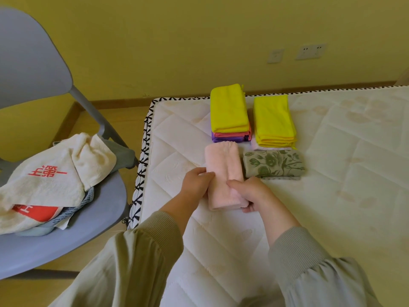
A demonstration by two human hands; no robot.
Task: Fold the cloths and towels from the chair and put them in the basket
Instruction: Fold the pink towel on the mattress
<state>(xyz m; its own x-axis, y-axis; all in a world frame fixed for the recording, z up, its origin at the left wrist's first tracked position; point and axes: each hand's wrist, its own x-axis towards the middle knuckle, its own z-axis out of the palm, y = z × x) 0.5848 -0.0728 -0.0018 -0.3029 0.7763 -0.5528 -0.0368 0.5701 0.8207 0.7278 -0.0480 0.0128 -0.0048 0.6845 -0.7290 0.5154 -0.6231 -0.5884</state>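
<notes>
Pink towel (222, 169) — gripped, near corner (right) hidden

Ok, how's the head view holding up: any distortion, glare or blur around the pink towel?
Head view: wide-angle bending curves the mattress rim and the chair; light is soft and even, no glare, only faint shadows; the pink towel, gripped by the left hand and right hand, shows no motion blur, though the picture is slightly soft overall.
</notes>
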